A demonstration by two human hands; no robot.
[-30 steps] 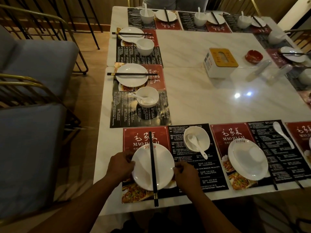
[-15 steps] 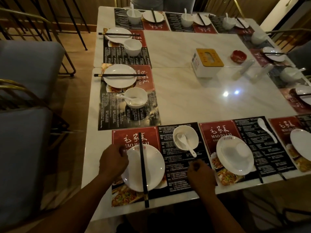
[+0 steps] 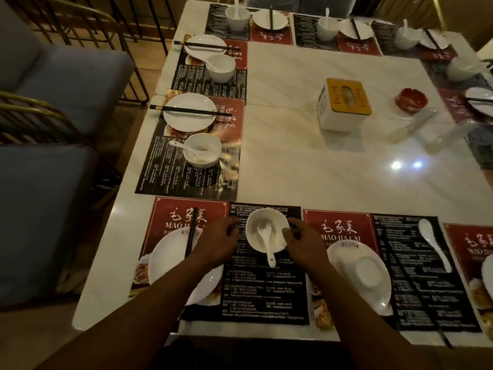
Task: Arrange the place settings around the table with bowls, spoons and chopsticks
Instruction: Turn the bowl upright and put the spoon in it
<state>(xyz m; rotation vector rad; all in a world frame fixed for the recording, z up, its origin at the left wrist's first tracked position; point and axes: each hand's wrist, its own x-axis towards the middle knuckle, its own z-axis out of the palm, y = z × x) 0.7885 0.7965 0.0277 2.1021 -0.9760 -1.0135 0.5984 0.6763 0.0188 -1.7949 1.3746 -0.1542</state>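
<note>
A small white bowl (image 3: 266, 233) with a white spoon (image 3: 267, 243) in it stands on the black half of the near placemat (image 3: 264, 295). My left hand (image 3: 217, 243) touches its left side and my right hand (image 3: 302, 241) its right side, fingers curled on the rim. To the left, a white plate (image 3: 168, 265) carries black chopsticks (image 3: 191, 232), partly under my left forearm. On the mat to the right lie a plate with an upturned bowl (image 3: 366, 273), a loose spoon (image 3: 433, 243) and dark chopsticks (image 3: 418, 292).
Set places with plate, chopsticks, bowl and spoon line the left side (image 3: 190, 114) and the far edge (image 3: 269, 20). A yellow-topped tissue box (image 3: 342, 104) and a red ashtray (image 3: 412, 98) stand mid-table. Grey padded chairs (image 3: 53, 84) stand on the left.
Both hands left the near plate and moved up and right to the small bowl with the spoon, now holding it on either side. The camera has shifted closer.
</note>
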